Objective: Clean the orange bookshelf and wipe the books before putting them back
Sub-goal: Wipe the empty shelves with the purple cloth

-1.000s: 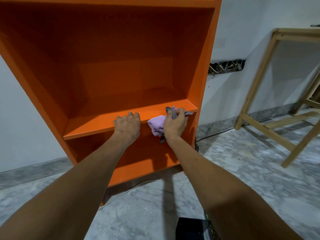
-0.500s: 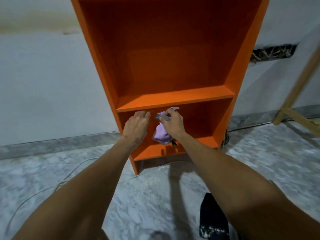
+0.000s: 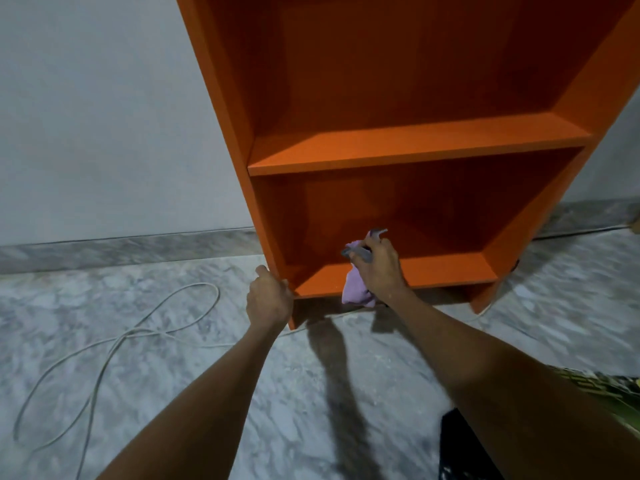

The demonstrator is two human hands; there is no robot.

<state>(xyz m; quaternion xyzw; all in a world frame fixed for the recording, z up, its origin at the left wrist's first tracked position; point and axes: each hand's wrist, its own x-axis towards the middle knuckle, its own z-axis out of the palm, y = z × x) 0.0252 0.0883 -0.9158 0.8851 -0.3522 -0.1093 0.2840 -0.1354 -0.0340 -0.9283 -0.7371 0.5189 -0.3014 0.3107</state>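
Note:
The orange bookshelf point(image 3: 408, 147) stands against the white wall and fills the upper right of the head view; its shelves hold no books. My right hand point(image 3: 379, 268) is shut on a lilac and grey cloth point(image 3: 356, 289) at the front edge of the bottom shelf. The cloth hangs over that edge. My left hand point(image 3: 268, 299) grips the lower front edge of the bookshelf's left side panel. No books are in view.
A white cable point(image 3: 114, 341) lies looped on the grey marble floor at the left. Another cable runs along the skirting at the right point(image 3: 571, 233). A dark object point(image 3: 457, 445) sits on the floor at the bottom right.
Both hands have dropped from the middle shelf to the bottom shelf. The left hand moved onto the left side panel's lower edge. The view has shifted left and down.

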